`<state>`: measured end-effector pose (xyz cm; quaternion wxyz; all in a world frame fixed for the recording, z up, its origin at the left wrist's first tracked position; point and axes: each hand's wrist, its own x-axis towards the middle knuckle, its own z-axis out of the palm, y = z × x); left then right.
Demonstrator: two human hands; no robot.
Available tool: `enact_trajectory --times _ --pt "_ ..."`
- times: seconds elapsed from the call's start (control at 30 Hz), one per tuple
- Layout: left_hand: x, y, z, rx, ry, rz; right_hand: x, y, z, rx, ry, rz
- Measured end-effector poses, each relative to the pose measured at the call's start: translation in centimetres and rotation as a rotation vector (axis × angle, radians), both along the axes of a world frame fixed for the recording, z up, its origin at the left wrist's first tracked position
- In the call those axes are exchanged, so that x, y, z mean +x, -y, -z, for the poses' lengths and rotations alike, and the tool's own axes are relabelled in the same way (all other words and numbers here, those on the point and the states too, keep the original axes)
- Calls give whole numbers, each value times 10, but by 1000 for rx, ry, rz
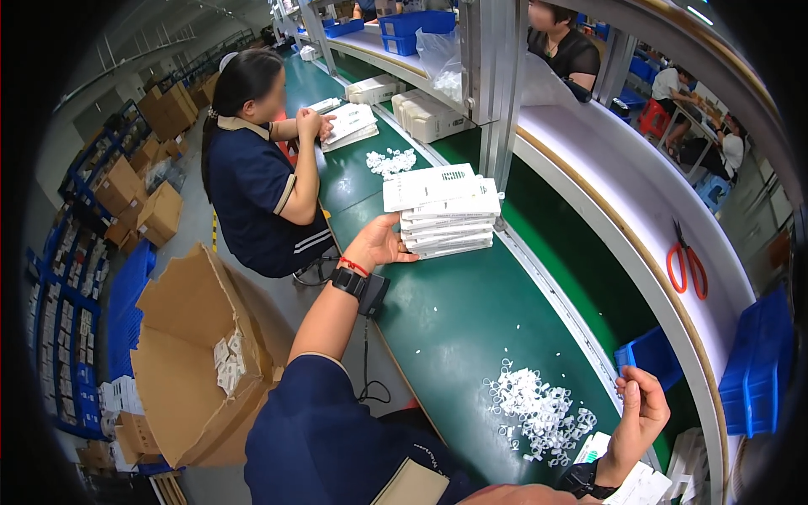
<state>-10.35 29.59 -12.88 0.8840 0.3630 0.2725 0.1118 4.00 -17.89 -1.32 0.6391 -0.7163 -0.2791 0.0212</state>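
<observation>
White packet stack (449, 220) is touched at left by the left hand (380, 244) — grasp cannot be told; right of stack, right hand (644, 411) is raised — grip unclear.

Place: factory packing floor | long green workbench (438, 324), uniformed worker (261, 181) alongside | stocked blue shelving (80, 297), left | piled brown cartons (160, 215) | blue plastic bins (762, 362), right

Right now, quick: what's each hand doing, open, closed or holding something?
Left hand: open, against the left edge of the stack of white packs.
Right hand: partly curled; whether it pinches anything small cannot be told.
</observation>
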Motion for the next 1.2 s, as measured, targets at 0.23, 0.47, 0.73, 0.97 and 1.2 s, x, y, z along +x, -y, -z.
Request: enact_trajectory --times 0.23,0.47,0.73,0.97,1.2 --pt "9 11 3 -30 75 -49 -2 -1 -4 32 28 -47" --pt "-10 29 20 -16 101 -91 2 21 0 -8 96 -4" --pt "-188 35 3 79 210 -479 -3 22 -8 18 110 -49" --pt "-378 59 -6 116 132 -1122 -4 23 -16 20 141 -85" --pt "-606 84 82 340 -141 -1742 -9 27 -23 92 83 -220"
